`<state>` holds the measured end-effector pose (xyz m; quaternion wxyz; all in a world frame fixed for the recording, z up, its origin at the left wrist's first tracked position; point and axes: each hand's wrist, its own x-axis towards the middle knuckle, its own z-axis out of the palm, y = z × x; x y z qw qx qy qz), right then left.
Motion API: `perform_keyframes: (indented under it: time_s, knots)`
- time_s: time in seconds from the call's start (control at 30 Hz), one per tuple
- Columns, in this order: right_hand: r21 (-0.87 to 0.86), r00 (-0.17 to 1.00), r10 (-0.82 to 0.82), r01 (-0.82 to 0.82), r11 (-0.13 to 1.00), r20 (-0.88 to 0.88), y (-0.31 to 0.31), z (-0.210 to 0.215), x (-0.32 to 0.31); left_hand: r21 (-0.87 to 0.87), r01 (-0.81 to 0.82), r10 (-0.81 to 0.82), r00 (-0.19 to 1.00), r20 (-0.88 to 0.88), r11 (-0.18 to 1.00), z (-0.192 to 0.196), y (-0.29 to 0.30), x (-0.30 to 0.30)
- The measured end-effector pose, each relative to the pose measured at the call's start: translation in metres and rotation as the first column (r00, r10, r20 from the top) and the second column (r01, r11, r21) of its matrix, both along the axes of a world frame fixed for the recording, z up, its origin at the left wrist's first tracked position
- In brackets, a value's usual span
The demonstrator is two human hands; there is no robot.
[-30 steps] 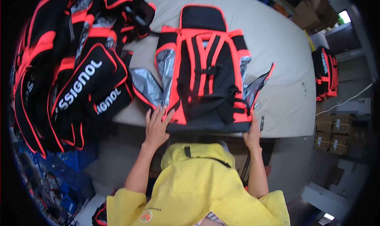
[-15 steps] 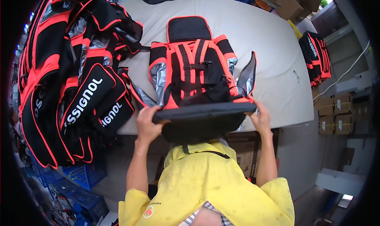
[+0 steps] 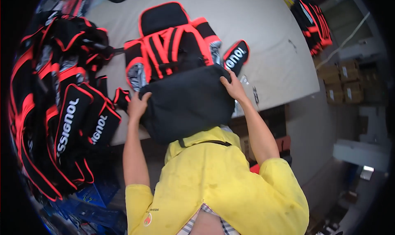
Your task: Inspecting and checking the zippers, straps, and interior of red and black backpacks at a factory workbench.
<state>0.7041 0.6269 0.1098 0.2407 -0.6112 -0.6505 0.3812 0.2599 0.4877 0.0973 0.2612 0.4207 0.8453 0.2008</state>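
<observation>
Nearest the yellow-shirted chest, the black fabric lower panel (image 3: pixel 187 105) of the black-and-red padded backpack (image 3: pixel 173 49) now stands folded up and drawn over the bench's near edge, where a second ago the whole pack lay spread flat with both palms pressing its bottom hem. The left hand (image 3: pixel 138 105) holds the panel's edge at about 9 o'clock, fingers closed round the fabric; the right hand (image 3: pixel 232 84) pinches the top corner at 2 o'clock, fingers clamped on it. That lift suggests the pack is being folded onto itself. Its strapped back rests on the grey cloth-covered bench (image 3: pixel 263 37), side flaps raised. At 9 o'clock a crowded heap of black-and-red bags (image 3: pixel 61 111) hems the left, while open bench runs toward 1 o'clock, up to another stack of bags (image 3: pixel 314 23) off the far corner.
</observation>
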Motion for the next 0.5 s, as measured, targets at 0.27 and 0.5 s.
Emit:
perform_keyframes:
  time_s: [0.27,0.5]
  knots:
    - [-0.393,0.906,-0.347,0.234,0.889,-0.245,-0.138,-0.05,0.062,-0.02,0.017,-0.015,0.993,0.12,1.0,-0.012,0.005,-0.007]
    - [-0.8,0.257,-0.786,0.069,0.596,-0.563,-0.123,0.006,0.002,0.216,-0.063,0.02,0.981,0.194,0.974,0.043,-0.003,0.014]
